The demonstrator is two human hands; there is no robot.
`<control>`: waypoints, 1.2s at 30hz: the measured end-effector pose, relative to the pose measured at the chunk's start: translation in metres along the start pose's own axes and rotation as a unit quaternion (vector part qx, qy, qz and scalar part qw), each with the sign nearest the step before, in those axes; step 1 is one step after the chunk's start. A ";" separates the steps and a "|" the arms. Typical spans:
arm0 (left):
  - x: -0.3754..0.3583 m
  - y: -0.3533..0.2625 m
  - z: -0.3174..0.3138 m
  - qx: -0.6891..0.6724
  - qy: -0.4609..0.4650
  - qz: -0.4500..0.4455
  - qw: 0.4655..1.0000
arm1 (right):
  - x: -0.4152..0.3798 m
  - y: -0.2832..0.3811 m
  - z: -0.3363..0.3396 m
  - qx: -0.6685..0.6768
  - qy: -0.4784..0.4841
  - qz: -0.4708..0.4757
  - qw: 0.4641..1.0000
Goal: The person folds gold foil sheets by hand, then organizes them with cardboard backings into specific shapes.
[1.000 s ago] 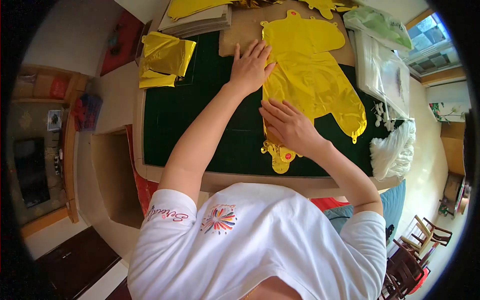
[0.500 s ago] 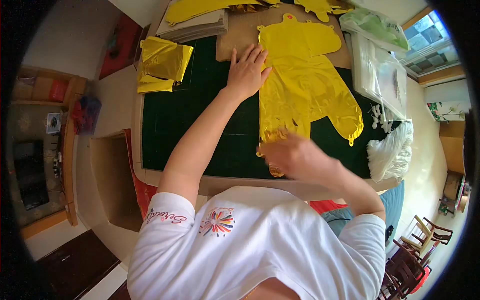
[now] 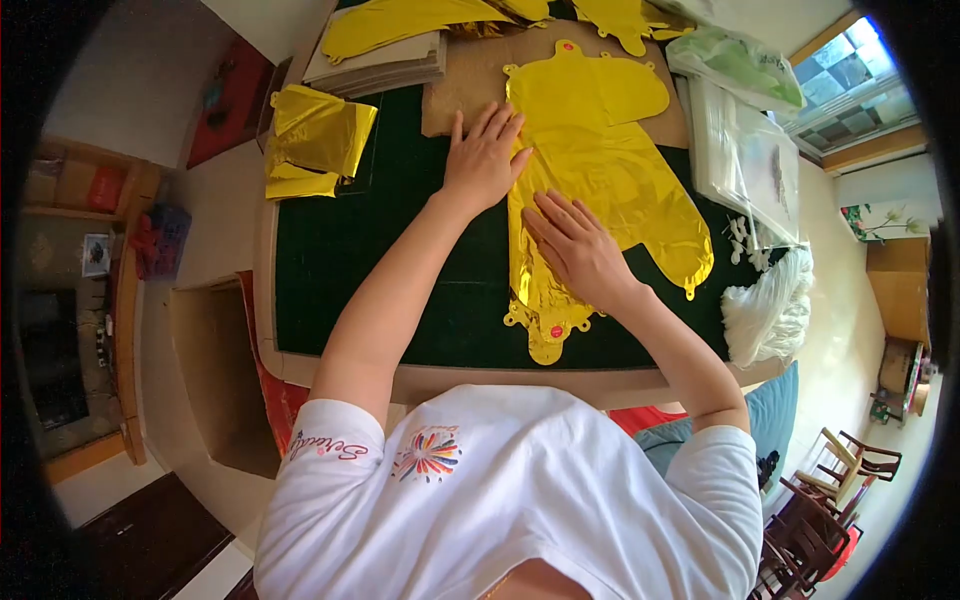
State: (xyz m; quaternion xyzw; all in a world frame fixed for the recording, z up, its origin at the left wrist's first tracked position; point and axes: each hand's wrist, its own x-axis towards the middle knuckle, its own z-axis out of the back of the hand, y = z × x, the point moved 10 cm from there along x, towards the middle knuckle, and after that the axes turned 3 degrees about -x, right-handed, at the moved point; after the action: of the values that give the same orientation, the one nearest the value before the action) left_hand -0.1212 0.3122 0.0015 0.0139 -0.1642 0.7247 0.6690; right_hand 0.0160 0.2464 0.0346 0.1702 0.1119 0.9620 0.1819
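Note:
A flat gold foil balloon lies spread on the table, partly over a brown cardboard sheet. It has small tabs along its edges and a red dot near its top. My left hand rests palm down at the balloon's left edge, fingers spread. My right hand lies flat on the balloon's lower left part, fingers stretched out. Below that hand the balloon's lower end shows another red dot and several tabs. Neither hand grips anything.
Folded gold foil lies at the table's left. More gold foil sits on a stack of boards at the back. Clear plastic bags and a bundle of white string are on the right. Dark green cloth covers the tabletop.
My right hand, blurred before near the balloon's lower end, has moved up and now lies flat on the foil. The lower end with its red dot is now uncovered. My left hand stays put.

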 end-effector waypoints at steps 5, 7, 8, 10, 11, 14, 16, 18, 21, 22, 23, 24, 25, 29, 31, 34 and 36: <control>0.001 0.000 -0.001 0.014 0.011 0.003 1.000 | -0.025 0.018 0.007 0.000 0.032 0.007 0.999; 0.001 0.000 -0.001 0.013 0.012 0.003 1.000 | -0.033 0.020 0.015 0.010 0.037 0.009 0.999; 0.000 0.000 -0.001 0.013 0.013 0.004 1.000 | -0.037 0.019 0.019 0.052 0.052 0.005 0.997; 0.001 0.000 -0.001 0.012 0.019 0.005 1.000 | -0.044 0.000 0.036 0.112 0.050 -0.061 0.991; 0.001 0.000 -0.002 0.013 0.023 0.007 1.000 | -0.047 -0.020 0.045 0.130 0.032 -0.122 0.984; 0.000 0.000 -0.001 0.003 0.023 0.009 1.000 | -0.051 -0.073 0.081 0.032 -0.063 -0.184 0.980; 0.001 0.000 -0.001 0.006 0.018 0.007 1.000 | -0.054 -0.102 0.092 0.060 -0.086 -0.226 0.969; 0.000 0.000 -0.001 -0.001 0.025 0.015 1.000 | -0.048 -0.131 0.096 0.037 -0.111 -0.229 0.966; 0.001 0.000 -0.001 0.003 0.023 0.013 1.000 | -0.024 -0.184 0.090 -0.008 -0.117 -0.240 0.964; 0.001 0.000 0.000 0.004 0.018 0.012 1.000 | -0.012 -0.204 0.084 -0.039 -0.111 -0.248 0.962; 0.001 0.000 -0.001 0.007 0.022 0.014 1.000 | 0.003 -0.217 0.080 -0.041 -0.115 -0.245 0.962; 0.001 0.001 -0.001 0.010 0.025 0.015 1.000 | 0.017 -0.231 0.077 -0.057 -0.112 -0.274 0.954; 0.001 0.000 0.000 0.012 0.020 0.014 1.000 | 0.029 -0.247 0.073 -0.071 -0.110 -0.302 0.944; 0.000 0.001 0.000 -0.007 0.015 0.013 1.000 | 0.059 -0.287 0.065 -0.158 -0.077 -0.356 0.918; 0.000 0.001 0.002 -0.011 0.010 0.015 1.000 | 0.056 -0.304 0.060 -0.115 -0.001 -0.467 0.877; 0.002 -0.001 0.007 -0.015 0.015 0.016 1.000 | 0.057 -0.317 0.049 -0.078 0.040 -0.481 0.873; 0.002 0.001 0.001 -0.015 0.086 0.045 0.995 | 0.060 -0.317 0.047 -0.060 0.069 -0.473 0.876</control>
State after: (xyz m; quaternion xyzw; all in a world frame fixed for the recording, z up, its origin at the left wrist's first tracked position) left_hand -0.1222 0.3143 0.0026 -0.0662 -0.1176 0.7503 0.6472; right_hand 0.0796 0.5653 0.0074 0.0187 0.1329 0.7757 0.6167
